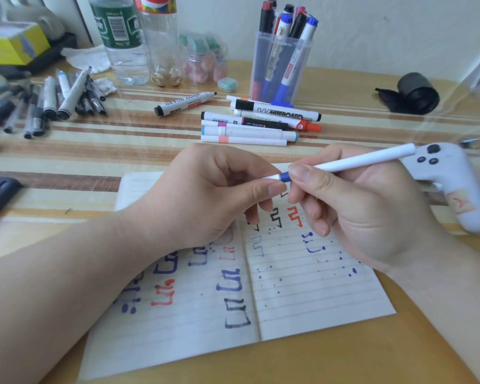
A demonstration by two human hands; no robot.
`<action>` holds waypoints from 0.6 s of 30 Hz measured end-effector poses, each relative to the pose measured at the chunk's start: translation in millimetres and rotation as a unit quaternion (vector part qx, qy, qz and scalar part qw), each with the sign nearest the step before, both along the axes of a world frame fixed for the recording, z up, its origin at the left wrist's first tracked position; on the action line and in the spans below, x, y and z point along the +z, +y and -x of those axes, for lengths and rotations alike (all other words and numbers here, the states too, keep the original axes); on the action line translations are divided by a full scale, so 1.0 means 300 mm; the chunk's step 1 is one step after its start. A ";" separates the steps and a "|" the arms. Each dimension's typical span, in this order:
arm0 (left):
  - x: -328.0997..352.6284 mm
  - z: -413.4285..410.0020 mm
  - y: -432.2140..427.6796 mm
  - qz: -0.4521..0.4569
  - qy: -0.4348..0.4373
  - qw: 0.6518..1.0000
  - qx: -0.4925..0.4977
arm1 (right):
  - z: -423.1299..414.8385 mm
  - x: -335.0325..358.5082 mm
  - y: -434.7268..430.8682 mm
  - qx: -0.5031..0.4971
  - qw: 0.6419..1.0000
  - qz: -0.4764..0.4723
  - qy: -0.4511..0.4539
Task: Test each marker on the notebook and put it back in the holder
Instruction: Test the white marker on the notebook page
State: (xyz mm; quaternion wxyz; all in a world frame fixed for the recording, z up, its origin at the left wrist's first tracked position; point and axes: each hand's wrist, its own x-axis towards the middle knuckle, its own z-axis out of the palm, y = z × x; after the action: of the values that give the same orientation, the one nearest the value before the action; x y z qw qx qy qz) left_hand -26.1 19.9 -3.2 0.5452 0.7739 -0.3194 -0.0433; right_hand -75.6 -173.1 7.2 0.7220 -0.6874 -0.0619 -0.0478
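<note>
Left hand (205,195) pinches the marker (358,160) by its end; right hand (366,206) clasps the barrel.

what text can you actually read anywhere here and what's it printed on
"WHITE BOARD": lone marker left of the pile, upside down.
"WHITEBOARD": top marker of the pile.
Too blurred: green bottle label, red bottle label, small print on markers in the holder.
Notebook: only test squiggles, no words.
</note>
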 end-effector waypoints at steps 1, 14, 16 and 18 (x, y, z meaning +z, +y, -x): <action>0.000 0.005 -0.001 0.000 -0.006 1.000 0.003 | 0.001 0.002 0.004 0.003 1.000 -0.013 0.010; -0.003 0.006 -0.013 -0.024 -0.088 0.990 0.111 | -0.017 -0.011 0.037 -0.068 0.996 -0.060 -0.013; 0.002 -0.004 -0.011 -0.039 -0.085 0.985 0.146 | -0.023 -0.012 0.028 -0.113 0.990 -0.070 -0.037; 0.006 -0.008 -0.010 -0.053 -0.082 0.983 0.155 | -0.027 -0.005 0.019 -0.152 0.985 -0.044 -0.063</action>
State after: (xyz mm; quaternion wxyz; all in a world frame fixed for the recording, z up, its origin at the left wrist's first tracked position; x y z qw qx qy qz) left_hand -23.7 16.9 -1.5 0.4753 0.8428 -0.2364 0.0887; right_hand -67.4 -167.4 5.5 0.7309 -0.6518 0.0000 -0.2024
